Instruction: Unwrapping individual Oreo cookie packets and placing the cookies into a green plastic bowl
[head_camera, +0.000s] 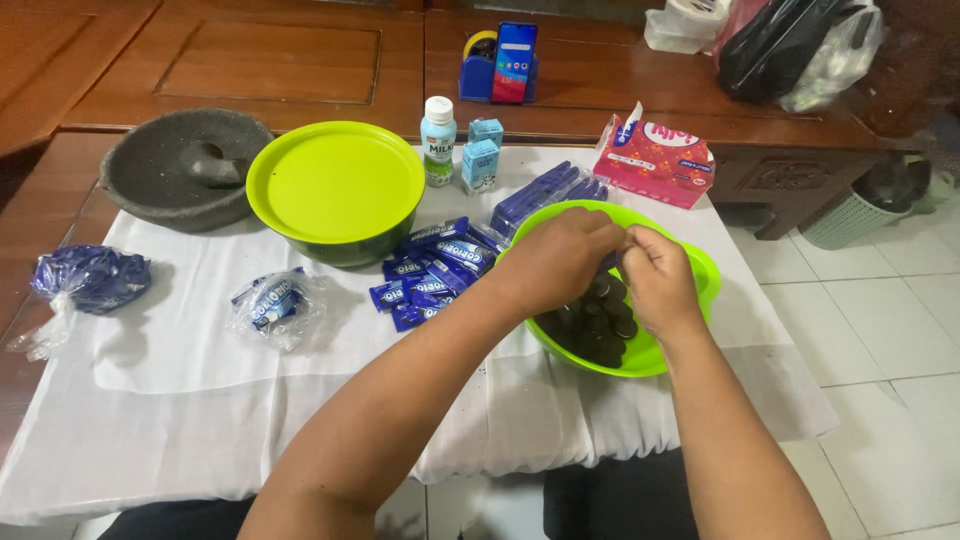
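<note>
Small blue snack packets (432, 268) lie heaped mid-desk, with a stack of longer blue ones (545, 193) behind. A white milk bottle (438, 142) and two blue cartons (482, 155) stand beyond. A pink tissue pack (655, 160) lies right; a phone screen (514, 62) (lit, blue and red) stands propped at the back.

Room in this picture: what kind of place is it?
Probably a home, used here for kitchen work: a stone mortar on a low wooden table, a tiled floor, and a green bowl of dark cookies.
</note>
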